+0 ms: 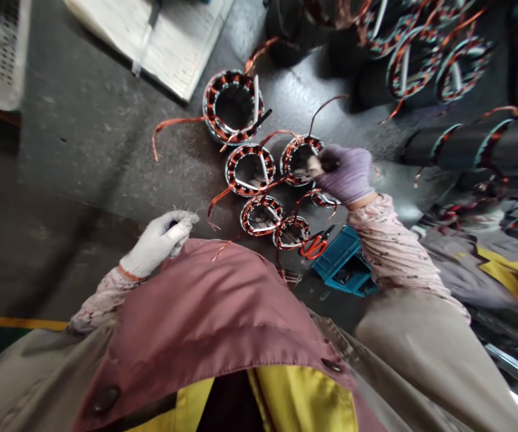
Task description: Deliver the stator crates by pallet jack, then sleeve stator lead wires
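My right hand (342,172), in a purple glove with pale fingertips, is closed at the right rim of a copper-wound stator (291,157). Its fingers partly cover that ring. Around it stand several more stators, among them a larger one (211,114) behind and a middle one (229,171) to the left, with copper leads sticking out. Off to the left, my left hand (150,243) wears a white glove, thumb and fingers pinched together. Fine thread-like bits show at its fingertips; what they hold is too small to name. Orange-handled scissors (315,246) lie near the front stators.
A blue bin (337,267) sits beneath my right forearm. Many more stators (414,63) crowd the back right. A pale flat stack (173,54) and a perforated basket (22,54) are at the back left. Another person's sleeve (457,258) appears at the right.
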Demonstrator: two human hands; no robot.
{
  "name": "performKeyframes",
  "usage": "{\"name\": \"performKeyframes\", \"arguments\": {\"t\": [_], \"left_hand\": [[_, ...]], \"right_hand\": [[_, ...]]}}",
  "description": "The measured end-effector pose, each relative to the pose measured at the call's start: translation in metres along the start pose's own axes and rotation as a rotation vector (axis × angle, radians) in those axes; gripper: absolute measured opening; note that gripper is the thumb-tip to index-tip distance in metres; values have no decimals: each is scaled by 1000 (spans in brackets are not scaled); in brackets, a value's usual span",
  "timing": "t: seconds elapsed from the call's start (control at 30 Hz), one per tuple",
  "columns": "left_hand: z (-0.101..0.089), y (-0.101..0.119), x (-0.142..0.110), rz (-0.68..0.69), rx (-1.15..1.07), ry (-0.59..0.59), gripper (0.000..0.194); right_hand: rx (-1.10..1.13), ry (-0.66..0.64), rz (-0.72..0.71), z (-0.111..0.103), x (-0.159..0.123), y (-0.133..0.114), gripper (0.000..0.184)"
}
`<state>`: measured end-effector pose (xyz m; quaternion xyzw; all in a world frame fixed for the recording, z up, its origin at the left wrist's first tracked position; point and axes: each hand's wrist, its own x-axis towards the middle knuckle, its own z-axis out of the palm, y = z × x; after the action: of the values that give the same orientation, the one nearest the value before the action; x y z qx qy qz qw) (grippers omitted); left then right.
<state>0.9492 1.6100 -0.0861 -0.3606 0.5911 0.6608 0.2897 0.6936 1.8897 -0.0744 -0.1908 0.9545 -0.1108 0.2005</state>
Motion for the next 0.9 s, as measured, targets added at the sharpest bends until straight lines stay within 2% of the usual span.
{"name": "performKeyframes", "arguments": {"t": [0.1,0.2,0.27,0.4,0.47,0.53,0.63,0.7,0.77,0.83,0.9], "left_hand": [[1,-3,2,14,-26,-14,40],[4,-6,4,46,-40,-37,41],[5,-8,4,67,-30,-47,40],[3,-17,0,81,-32,-38,40],[1,-22,-3,66,-67,-23,41],[-1,-27,-6,54,-103,-9,43],[-3,-32,-9,55,-139,-6,43],[-5,-34,-10,59,-156,-3,43],[-6,-34,-9,60,-166,8,43],[-8,-35,-8,62,-175,18,43],[-10,-36,-7,64,-195,24,43]], "right_hand": [[237,22,-48,-12,-34,-16,31],[292,-155,-104,3,-69,-33,33],[158,-282,-122,24,-83,-41,32],[-236,-398,-139,60,-90,-50,35],[-362,-440,-152,65,-88,-52,35],[-406,-464,-156,62,-87,-55,34],[-228,-359,-152,40,-80,-57,31],[-18,-183,-158,23,-67,-61,33],[89,-36,-178,11,-49,-66,34],[29,-17,-205,11,-28,-73,31],[-131,-86,-228,20,-10,-82,26]]}}
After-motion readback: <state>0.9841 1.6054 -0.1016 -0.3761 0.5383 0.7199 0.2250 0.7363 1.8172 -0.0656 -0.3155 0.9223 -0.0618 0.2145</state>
